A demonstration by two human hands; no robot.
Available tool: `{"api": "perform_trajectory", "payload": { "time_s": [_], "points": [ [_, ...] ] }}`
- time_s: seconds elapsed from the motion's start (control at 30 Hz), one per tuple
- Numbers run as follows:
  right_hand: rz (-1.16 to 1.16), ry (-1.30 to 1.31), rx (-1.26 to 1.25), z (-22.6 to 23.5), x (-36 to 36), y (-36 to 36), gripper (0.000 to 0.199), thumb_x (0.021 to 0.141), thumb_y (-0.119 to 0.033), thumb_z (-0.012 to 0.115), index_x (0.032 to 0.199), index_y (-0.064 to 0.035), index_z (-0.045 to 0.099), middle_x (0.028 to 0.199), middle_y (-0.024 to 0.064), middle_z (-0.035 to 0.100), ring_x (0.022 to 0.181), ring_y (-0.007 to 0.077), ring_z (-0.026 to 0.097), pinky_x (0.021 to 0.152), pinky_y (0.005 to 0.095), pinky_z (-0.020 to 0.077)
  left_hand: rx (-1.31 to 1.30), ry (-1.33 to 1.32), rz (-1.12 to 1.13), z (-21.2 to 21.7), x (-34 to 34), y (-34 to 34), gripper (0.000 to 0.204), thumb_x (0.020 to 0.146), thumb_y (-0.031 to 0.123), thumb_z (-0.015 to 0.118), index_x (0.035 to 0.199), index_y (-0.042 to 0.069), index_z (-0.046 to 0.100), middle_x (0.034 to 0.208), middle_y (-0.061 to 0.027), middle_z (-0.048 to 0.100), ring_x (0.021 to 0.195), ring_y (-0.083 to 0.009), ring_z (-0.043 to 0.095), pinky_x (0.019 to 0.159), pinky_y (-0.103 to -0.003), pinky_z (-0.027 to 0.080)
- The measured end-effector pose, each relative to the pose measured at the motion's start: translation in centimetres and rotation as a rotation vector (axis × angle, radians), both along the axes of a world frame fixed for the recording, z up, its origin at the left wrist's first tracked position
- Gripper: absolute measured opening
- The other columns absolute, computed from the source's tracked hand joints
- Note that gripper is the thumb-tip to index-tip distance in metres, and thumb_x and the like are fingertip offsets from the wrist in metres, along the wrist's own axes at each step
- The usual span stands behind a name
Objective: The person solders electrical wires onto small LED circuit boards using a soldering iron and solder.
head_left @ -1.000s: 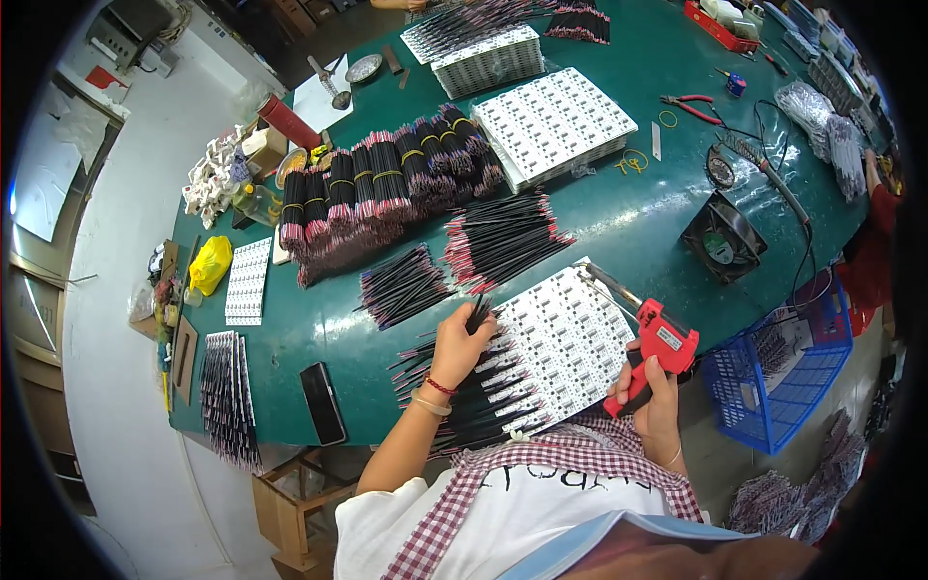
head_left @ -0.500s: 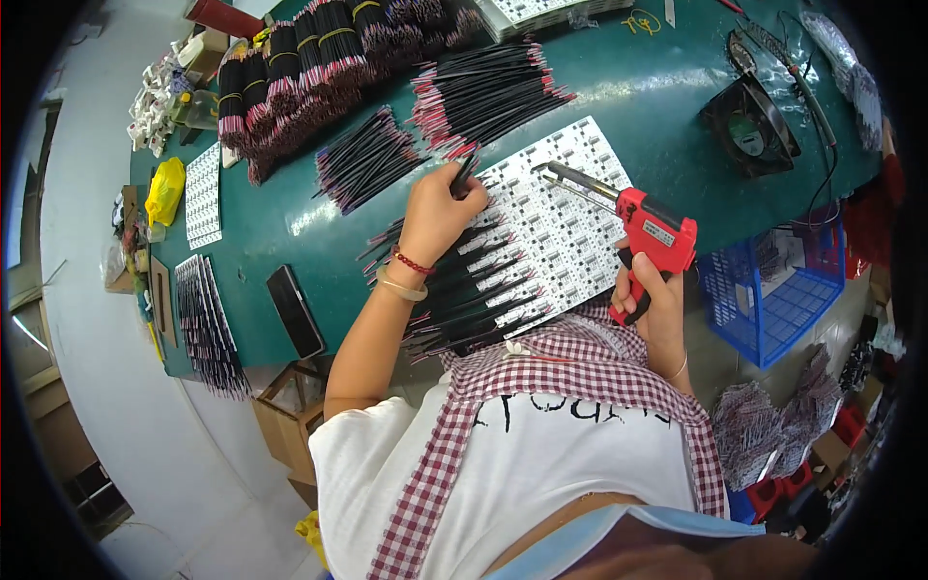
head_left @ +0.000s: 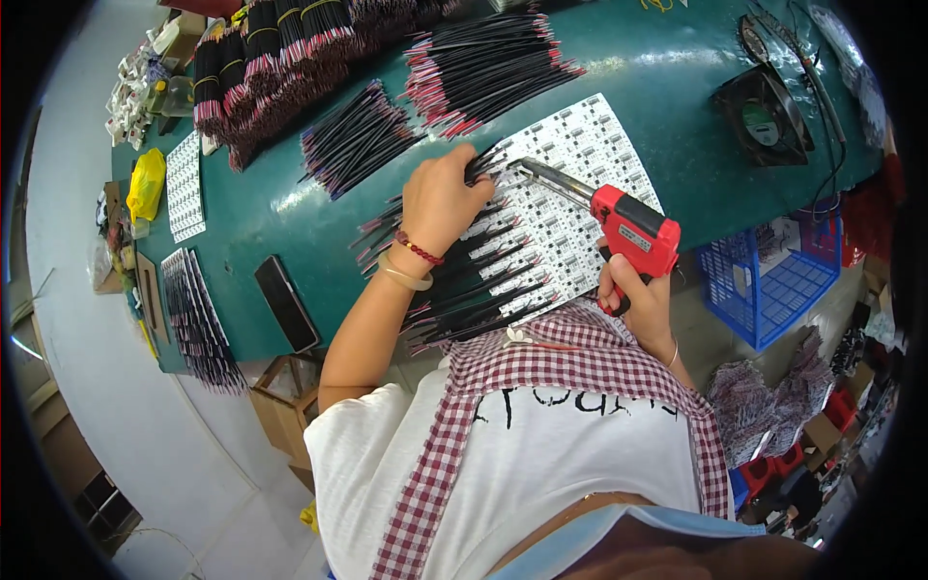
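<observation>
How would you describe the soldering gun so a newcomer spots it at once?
At the near edge of the green table lies a white circuit-board panel, partly under black wires. Beside it, the right hand grips the soldering gun. Its red-and-black pistol shape sets it apart from the flat panel and thin wires.

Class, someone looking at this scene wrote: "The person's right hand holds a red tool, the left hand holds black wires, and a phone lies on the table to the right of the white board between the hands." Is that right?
Not quite: the head view shows the phone to the left of that white board. The right hand does hold the red tool, and the left hand black wires.
</observation>
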State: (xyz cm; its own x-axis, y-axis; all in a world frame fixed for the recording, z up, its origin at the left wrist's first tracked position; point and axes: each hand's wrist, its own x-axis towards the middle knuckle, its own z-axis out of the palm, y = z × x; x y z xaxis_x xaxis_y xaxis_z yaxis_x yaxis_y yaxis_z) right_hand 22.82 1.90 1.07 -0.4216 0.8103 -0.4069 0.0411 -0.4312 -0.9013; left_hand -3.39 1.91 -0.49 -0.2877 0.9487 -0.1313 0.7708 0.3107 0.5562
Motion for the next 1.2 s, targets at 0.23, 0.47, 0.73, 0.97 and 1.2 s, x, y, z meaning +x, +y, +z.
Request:
{"api": "perform_trajectory", "payload": {
  "time_s": [0.23, 0.47, 0.73, 0.97, 1.2],
  "points": [
    [-0.004, -0.031, -0.015, -0.1, -0.5, 0.1, 0.023, 0.091, -0.015, 0.052, 0.104, 0.0030, 0.053, 0.057, 0.0052, 0.053, 0.045, 0.0086, 0.045, 0.043, 0.0221, 0.0357, 0.002, 0.026, 0.002, -0.1, 0.0, 0.1, 0.019, 0.070, 0.018, 0.065, 0.078, 0.002, 0.060, 0.064, -0.0199, 0.060, 0.065, -0.0387, 0.059, 0.060, -0.047, 0.047],
    [0.021, -0.071, -0.003, 0.0, -0.7, 0.1, 0.018, 0.091, -0.015, 0.053, 0.098, 0.0014, 0.054, 0.056, 0.0047, 0.053, 0.045, 0.0084, 0.045, 0.043, 0.0221, 0.0353, -0.031, 0.047, -0.036, 0.3, -0.1, 0.5, 0.020, 0.070, 0.018, 0.065, 0.079, 0.001, 0.061, 0.066, -0.0194, 0.061, 0.065, -0.0381, 0.060, 0.060, -0.047, 0.048],
    [0.007, -0.135, 0.059, 0.3, -0.7, -0.4, 0.019, 0.091, -0.014, 0.054, 0.099, 0.0026, 0.057, 0.060, 0.0024, 0.054, 0.048, 0.0068, 0.047, 0.045, 0.0210, 0.0354, 0.008, 0.002, -0.057, -0.4, -0.7, 0.7, 0.020, 0.070, 0.017, 0.063, 0.078, -0.001, 0.060, 0.064, -0.0214, 0.059, 0.064, -0.0399, 0.058, 0.060, -0.047, 0.046],
    [0.024, -0.158, 0.034, -0.4, -0.5, -0.7, 0.021, 0.091, -0.015, 0.055, 0.103, 0.0020, 0.057, 0.062, 0.0015, 0.055, 0.049, 0.0059, 0.047, 0.046, 0.0208, 0.0355, -0.013, 0.061, -0.128, -0.3, -1.0, 1.2, 0.019, 0.068, 0.017, 0.063, 0.076, 0.000, 0.062, 0.067, -0.0200, 0.062, 0.067, -0.0380, 0.060, 0.062, -0.047, 0.048],
    [0.004, -0.155, 0.037, 0.0, -0.9, -0.8, 0.015, 0.090, -0.014, 0.056, 0.087, 0.0008, 0.059, 0.061, 0.0018, 0.056, 0.049, 0.0064, 0.048, 0.046, 0.0211, 0.0359, -0.006, 0.051, -0.181, -0.7, -1.7, 1.8, 0.019, 0.070, 0.019, 0.062, 0.072, 0.000, 0.060, 0.062, -0.0193, 0.058, 0.061, -0.0377, 0.057, 0.058, -0.044, 0.045]
  ]
}}
